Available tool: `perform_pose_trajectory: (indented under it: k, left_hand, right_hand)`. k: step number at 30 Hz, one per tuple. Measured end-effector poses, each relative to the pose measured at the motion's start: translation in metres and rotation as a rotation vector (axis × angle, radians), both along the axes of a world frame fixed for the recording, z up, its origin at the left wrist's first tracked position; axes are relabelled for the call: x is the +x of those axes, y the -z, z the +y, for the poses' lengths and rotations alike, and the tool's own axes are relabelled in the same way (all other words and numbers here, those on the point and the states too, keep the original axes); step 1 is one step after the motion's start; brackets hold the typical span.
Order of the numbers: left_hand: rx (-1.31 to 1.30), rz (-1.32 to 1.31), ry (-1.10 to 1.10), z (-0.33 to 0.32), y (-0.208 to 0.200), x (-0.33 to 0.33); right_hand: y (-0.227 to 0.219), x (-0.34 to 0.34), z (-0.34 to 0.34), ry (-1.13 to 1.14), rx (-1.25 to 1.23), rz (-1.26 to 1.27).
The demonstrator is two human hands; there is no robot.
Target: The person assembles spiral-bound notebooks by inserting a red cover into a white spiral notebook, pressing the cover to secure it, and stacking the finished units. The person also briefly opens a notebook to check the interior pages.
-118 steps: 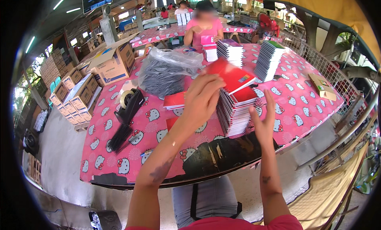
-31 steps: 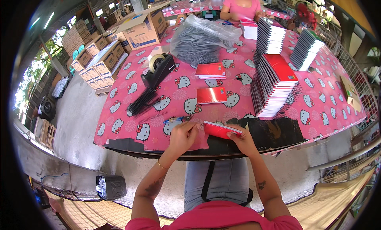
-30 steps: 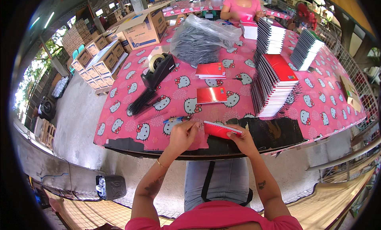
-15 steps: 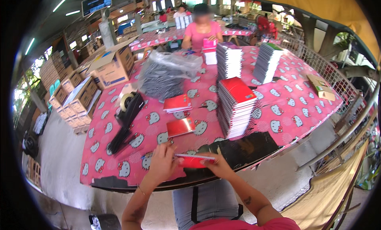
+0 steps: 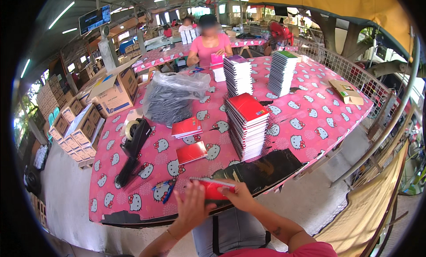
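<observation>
Two bare hands work at the near edge of a table (image 5: 306, 124) covered in pink cloth with a cat-face print. Between them, tilted over that edge, is a red spiral notebook (image 5: 214, 191). The right hand (image 5: 240, 197) pinches its right end, thumb on the cover. The left hand (image 5: 191, 207) lies against its left end, fingers extended and slightly apart; whether they grip it, I cannot tell.

Just left of the left hand is a blue-handled hand tool (image 5: 168, 191). Beyond the hands, a single red notebook (image 5: 191, 153) lies flat, with a small pile of red notebooks (image 5: 186, 127) behind it. To the right rises a tall stack of red spiral notebooks (image 5: 248, 130). Farther left are a black tape dispenser (image 5: 138, 136) and a clear plastic bag (image 5: 171, 99) full of dark contents. Across the table is a co-worker in a pink top (image 5: 210, 46).
</observation>
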State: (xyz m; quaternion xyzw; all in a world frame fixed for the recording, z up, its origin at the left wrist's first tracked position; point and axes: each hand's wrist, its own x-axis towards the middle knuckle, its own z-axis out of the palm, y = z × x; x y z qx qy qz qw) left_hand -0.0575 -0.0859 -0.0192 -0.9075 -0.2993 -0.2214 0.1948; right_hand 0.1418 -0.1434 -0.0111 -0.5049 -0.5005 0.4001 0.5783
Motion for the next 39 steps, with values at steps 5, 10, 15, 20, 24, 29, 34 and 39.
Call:
perform_pose_trajectory:
  k: [5, 10, 15, 20, 24, 29, 34, 39]
  left_hand:
    - [-0.109, -0.008, -0.012, 0.017, -0.019, 0.005]
    - [-0.065, -0.079, -0.038, 0.027, -0.04, 0.02]
    - [-0.224, -0.152, 0.081, -0.003, -0.007, -0.001]
    - [-0.295, -0.262, 0.347, 0.033, -0.064, -0.006]
    - [-0.444, -0.259, 0.385, 0.036, -0.066, -0.019]
    - [-0.577, -0.252, 0.427, 0.04, -0.059, -0.023]
    - [-0.506, -0.121, 0.344, 0.04, -0.061, -0.026]
    - [-0.138, -0.034, 0.043, -0.01, -0.028, -0.005]
  right_hand:
    - [-0.011, -0.003, -0.002, -0.007, 0.022, -0.053]
    - [0.003, -0.009, -0.003, -0.07, -0.01, -0.077]
    - [-0.01, -0.004, -0.005, -0.11, -0.046, -0.189]
    - [0.003, 0.004, -0.004, -0.119, -0.005, -0.036]
    - [0.003, 0.003, -0.003, -0.211, 0.018, -0.152]
    - [-0.003, 0.002, -0.006, -0.213, 0.044, -0.282]
    - [0.001, 0.0, -0.007, -0.213, 0.019, -0.198]
    - [-0.005, -0.007, -0.009, -0.109, -0.051, -0.007]
